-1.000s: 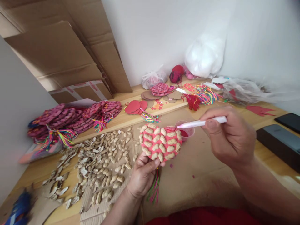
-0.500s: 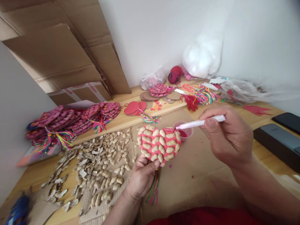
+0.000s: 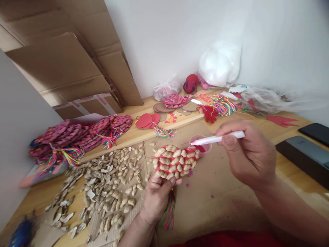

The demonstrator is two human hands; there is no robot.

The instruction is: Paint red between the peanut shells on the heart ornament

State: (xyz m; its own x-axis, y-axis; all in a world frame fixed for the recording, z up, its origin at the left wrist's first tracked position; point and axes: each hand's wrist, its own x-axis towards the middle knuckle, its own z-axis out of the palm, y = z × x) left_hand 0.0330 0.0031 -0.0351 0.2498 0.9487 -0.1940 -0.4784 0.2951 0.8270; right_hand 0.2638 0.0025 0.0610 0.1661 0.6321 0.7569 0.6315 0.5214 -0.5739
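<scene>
Blue and blurred, an object (image 3: 22, 233) sits well to the left of both hands. Beyond it, a heap of pink discs (image 3: 77, 133) spills coloured tassels over the wooden ledge's edge, with folded cardboard boxes (image 3: 59, 65) leaning behind. Now the peanut shells (image 3: 110, 187), crowding right up beside the left wrist and blocking that side! Here's the left hand (image 3: 158, 193), thumb and fingers closed around the lower edge of the peanut-covered red piece (image 3: 176, 163), held up between the hands, a green-and-pink tassel (image 3: 169, 212) hanging below it. Past the hand, red cutouts (image 3: 145, 120) rest on the ledge (image 3: 191, 119), whose front edge runs across beyond both hands. A paint cup (image 3: 208, 151) stands just behind the piece, close in the way. And the white pen (image 3: 210, 139), pinched in the right hand (image 3: 248, 154), points left, tip at the piece's upper right edge; contact, I can't call. Speckled cardboard sheet (image 3: 205, 206) stretches below, between the forearms. Right of the right hand, a dark box (image 3: 304, 159) and a phone (image 3: 317, 133) hem that side in.
</scene>
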